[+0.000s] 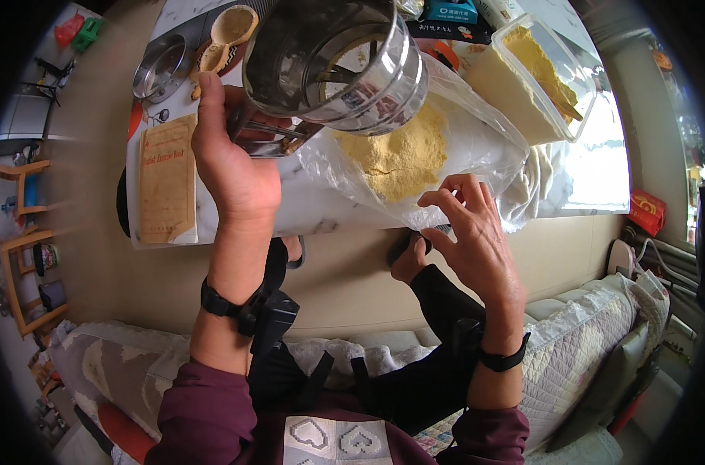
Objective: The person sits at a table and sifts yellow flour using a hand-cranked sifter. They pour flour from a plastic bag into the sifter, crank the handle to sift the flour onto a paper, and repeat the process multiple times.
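My left hand point(236, 145) grips the handle of a metal cup-shaped flour sifter point(341, 75), raised over the table and tilted so that its inside shows. Under and in front of the sifter, a heap of pale yellow flour or powder point(399, 157) lies on a clear plastic bag point(480, 133). My right hand point(468, 221) hovers at the near edge of the bag, fingers curled and apart, with nothing seen between them; whether a fingertip touches the plastic cannot be told. A clear plastic tub point(503, 87) of yellow powder stands beyond, a scoop or spoon partly sunk in it.
On the marble-patterned table point(306, 215), an exercise book point(168, 180), a round metal pan point(162, 68) and a wooden ladle point(231, 29) lie at left. A white cloth point(530, 192) sits at the right near edge. Packets point(451, 10) stand at the back. A quilted sofa is behind me.
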`<state>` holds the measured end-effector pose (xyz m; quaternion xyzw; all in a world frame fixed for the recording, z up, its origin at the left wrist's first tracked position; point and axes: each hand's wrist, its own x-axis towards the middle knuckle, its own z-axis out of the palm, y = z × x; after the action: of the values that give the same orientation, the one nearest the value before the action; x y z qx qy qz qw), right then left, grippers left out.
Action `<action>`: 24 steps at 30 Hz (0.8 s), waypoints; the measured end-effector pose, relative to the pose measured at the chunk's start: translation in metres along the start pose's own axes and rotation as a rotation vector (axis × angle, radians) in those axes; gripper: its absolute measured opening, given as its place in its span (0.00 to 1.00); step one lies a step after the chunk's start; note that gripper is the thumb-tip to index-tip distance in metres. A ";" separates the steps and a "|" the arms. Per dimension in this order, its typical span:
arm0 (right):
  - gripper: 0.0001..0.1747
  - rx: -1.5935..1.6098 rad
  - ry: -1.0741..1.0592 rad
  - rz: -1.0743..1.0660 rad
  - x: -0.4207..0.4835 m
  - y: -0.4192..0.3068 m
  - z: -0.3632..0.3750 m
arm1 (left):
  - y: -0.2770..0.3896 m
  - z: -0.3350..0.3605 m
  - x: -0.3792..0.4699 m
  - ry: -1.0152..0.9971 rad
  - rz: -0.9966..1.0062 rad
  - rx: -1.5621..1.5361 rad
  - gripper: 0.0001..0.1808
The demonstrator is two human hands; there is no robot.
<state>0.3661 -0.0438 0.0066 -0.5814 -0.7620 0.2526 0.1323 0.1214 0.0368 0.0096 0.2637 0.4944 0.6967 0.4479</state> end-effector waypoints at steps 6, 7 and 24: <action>0.10 0.034 0.065 -0.034 0.003 -0.002 0.004 | -0.002 0.001 -0.001 -0.024 -0.025 -0.046 0.24; 0.08 0.043 0.061 -0.035 0.003 -0.002 0.005 | -0.003 0.001 -0.001 -0.017 -0.027 -0.037 0.24; 0.05 0.025 0.067 -0.177 0.006 -0.005 0.020 | -0.018 -0.021 0.012 -0.371 -0.486 -0.587 0.20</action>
<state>0.3502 -0.0441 -0.0083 -0.5183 -0.8023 0.2300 0.1865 0.1051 0.0400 -0.0163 0.1216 0.2340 0.6228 0.7366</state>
